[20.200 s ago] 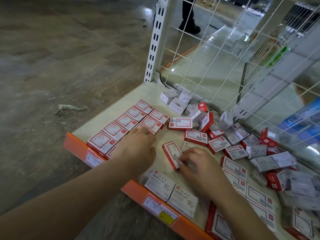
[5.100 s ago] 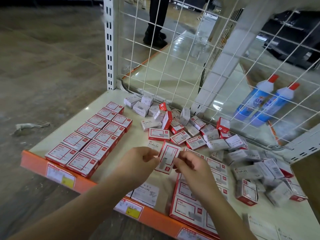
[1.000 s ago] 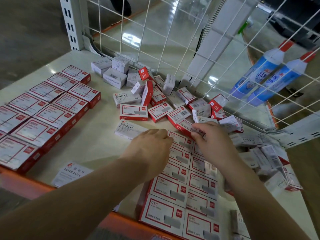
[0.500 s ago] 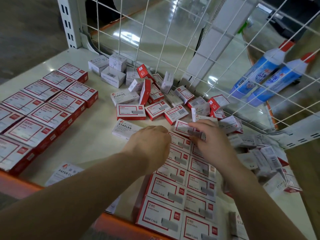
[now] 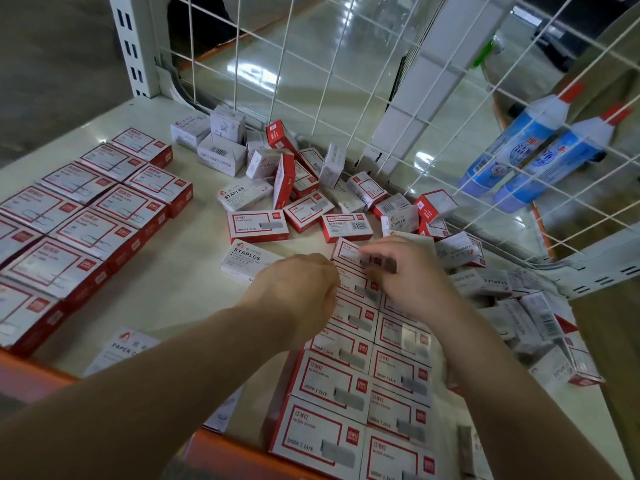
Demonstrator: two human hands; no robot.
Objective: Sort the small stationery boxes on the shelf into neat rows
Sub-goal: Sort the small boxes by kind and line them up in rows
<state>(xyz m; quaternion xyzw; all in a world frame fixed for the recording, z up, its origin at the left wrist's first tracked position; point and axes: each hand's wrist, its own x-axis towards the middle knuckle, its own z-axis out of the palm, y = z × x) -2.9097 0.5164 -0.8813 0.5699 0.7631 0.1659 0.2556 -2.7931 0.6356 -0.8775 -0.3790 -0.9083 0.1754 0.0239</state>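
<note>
My right hand [image 5: 412, 275] pinches a red-and-white staple box [image 5: 348, 252] at the far end of two neat rows of the same boxes [image 5: 332, 386], which run toward the shelf's front. My left hand [image 5: 298, 289] has its fingers curled against the left side of those rows, and nothing shows in it. Further left lie two tidy rows of larger red-and-white boxes [image 5: 114, 206]. A loose heap of red and white boxes [image 5: 304, 181] is piled by the back mesh, and a white STAPLES box [image 5: 244, 256] lies just left of my left hand.
The cream shelf [image 5: 180, 285] has an orange front lip [image 5: 228, 448] and a white wire mesh back [image 5: 346, 81]. Two blue glue bottles [image 5: 519, 150] lie behind the mesh. More jumbled boxes [image 5: 519, 317] sit at the right, and a PAPER CLIPS box [image 5: 128, 348] lies near the front.
My right hand has drawn a staple box out of the heap toward me, onto the far end of the rows. My left hand stays at the rows' left side.
</note>
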